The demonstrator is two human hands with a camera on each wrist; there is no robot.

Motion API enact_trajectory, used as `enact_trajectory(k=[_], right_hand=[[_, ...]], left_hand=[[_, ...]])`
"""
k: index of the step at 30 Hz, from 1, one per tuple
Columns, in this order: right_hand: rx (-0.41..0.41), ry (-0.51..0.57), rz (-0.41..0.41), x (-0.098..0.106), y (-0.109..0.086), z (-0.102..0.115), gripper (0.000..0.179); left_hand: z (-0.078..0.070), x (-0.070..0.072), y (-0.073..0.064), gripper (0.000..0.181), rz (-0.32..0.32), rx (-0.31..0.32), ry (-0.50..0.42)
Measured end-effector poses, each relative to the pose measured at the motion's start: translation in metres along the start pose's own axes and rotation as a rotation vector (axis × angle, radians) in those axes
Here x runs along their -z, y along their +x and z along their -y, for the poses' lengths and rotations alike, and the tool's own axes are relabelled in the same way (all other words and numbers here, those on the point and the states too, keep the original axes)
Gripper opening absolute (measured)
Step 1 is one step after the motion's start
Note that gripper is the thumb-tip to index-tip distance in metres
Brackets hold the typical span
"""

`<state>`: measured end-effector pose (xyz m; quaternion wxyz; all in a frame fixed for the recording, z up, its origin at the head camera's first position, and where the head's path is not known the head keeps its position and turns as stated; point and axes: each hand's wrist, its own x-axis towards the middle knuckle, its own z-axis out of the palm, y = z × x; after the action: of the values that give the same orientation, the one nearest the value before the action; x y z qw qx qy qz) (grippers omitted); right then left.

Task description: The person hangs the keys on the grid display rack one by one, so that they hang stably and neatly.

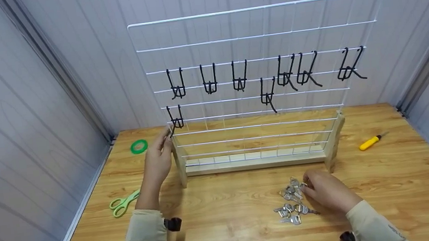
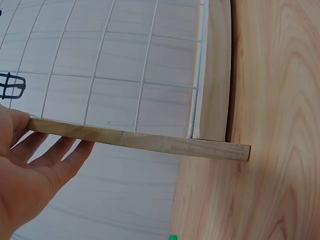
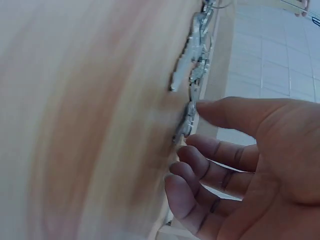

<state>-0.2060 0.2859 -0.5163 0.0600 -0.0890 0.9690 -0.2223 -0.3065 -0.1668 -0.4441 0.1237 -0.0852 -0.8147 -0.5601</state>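
A white wire grid rack (image 1: 257,137) stands upright on wooden side legs, with several black hooks (image 1: 210,84) hung on it. My left hand (image 1: 158,159) grips the rack's left wooden leg (image 2: 165,144) near its top, thumb on one side and fingers on the other, just under the lowest left hook (image 1: 176,121). In front of the rack's right end lie several silver keys (image 1: 290,192) in a loose pile. At the pile's right edge, my right hand (image 1: 327,190) has thumb and forefinger around a key (image 3: 188,120), its other fingers curled.
Green-handled scissors (image 1: 121,204) and a green tape roll (image 1: 139,146) lie to the left on the wooden table (image 1: 227,236). A yellow-handled screwdriver (image 1: 371,142) lies to the right. Pale panel walls (image 1: 10,131) enclose the table at the back and both sides.
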Motion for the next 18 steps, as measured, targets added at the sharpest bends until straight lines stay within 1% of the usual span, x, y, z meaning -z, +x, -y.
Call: enact_trajectory(k=[3, 10, 14, 18], right_hand=[[-0.017, 0.046, 0.021, 0.000, 0.003, -0.002, 0.013], [-0.067, 0.247, 0.116, 0.006, 0.007, -0.008, 0.013], [-0.048, 0.286, 0.094, 0.006, 0.006, -0.010, 0.010], [-0.005, 0.250, 0.032, 0.006, 0.003, -0.009, 0.006]], left_hand=[[0.000, 0.000, -0.001, 0.046, 0.003, 0.000, -0.001], [0.000, 0.001, -0.001, 0.046, -0.002, -0.014, -0.015], [0.002, 0.001, -0.001, 0.046, -0.005, -0.012, -0.018], [0.002, 0.001, -0.001, 0.046, -0.008, 0.002, -0.012]])
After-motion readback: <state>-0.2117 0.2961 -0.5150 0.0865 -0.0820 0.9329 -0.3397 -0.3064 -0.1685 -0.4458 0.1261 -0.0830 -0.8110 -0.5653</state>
